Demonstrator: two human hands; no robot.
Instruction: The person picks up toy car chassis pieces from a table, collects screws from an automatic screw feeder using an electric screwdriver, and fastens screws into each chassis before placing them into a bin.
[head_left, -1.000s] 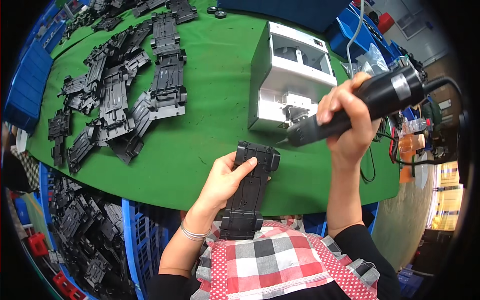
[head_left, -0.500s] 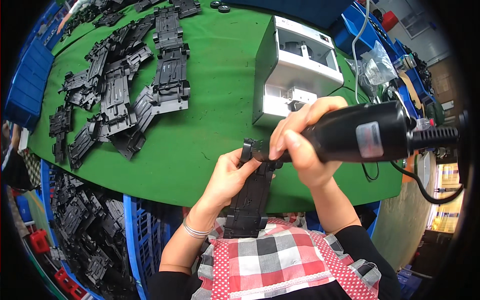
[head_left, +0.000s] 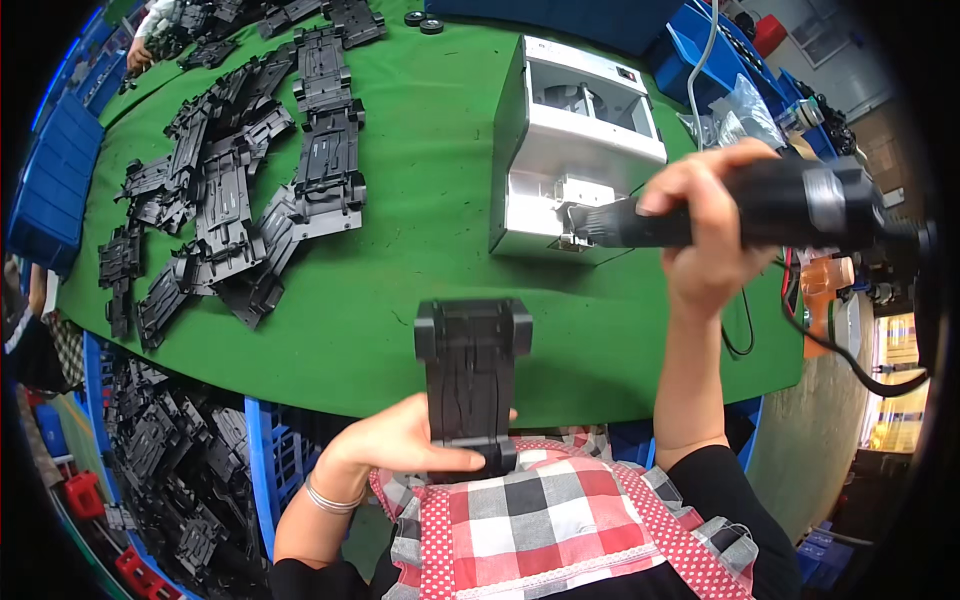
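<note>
My left hand (head_left: 405, 440) grips the near end of a black plastic chassis part (head_left: 470, 370), thumb across its face, close to my apron. The part stands tilted, its wide far end raised above the green cloth. In my right hand (head_left: 712, 215) is a black electric screwdriver (head_left: 790, 200), fingers wrapped round its body and blurred by motion. Its tip points left at the front outlet of a white and black screw feeder (head_left: 585, 130). Whether the tip touches the outlet I cannot tell.
Similar black chassis parts (head_left: 225, 190) lie piled on the green table (head_left: 420, 170) at the left. A crate (head_left: 180, 450) full of them stands below. Blue bins (head_left: 50, 190) flank the table. The screwdriver's cable (head_left: 840, 360) hangs at the right. Another person's hand (head_left: 138, 55) is far left.
My right hand has lifted the screwdriver off the chassis part and swung it up and right to the feeder. My left hand has shifted its hold to the part's near end and turned it.
</note>
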